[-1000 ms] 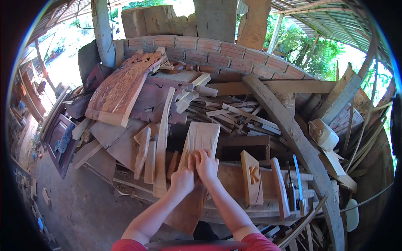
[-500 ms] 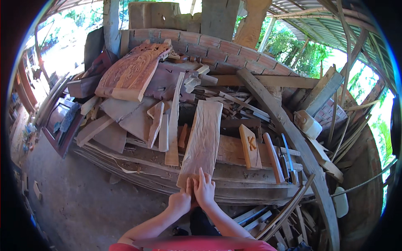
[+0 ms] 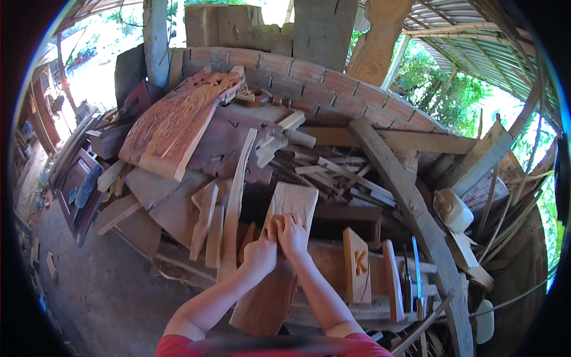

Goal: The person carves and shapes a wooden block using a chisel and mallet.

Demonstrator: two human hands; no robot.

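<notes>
A long wooden board lies lengthwise in front of me, its far end pale and rippled and its near part browner and smoother. My left hand is closed in a fist over the board's far half. Beside it, my right hand presses down with its fingers bent and close together. Both hands meet around something small and brownish, mostly covered by the fingers; its kind cannot be made out. To the right stands a wood block with a carved letter-like shape. A narrow wooden strip and a blue-edged tool are beyond it.
A carved wooden panel leans on the pile at the far left. Scrap wood strips fill the middle back, before a curved brick wall. A thick beam slants along the right, near a white plastic jug.
Both hands have slid away from me, from the board's near end to its far half. My arms are stretched further out, and the view has shifted forward, showing more of the near board.
</notes>
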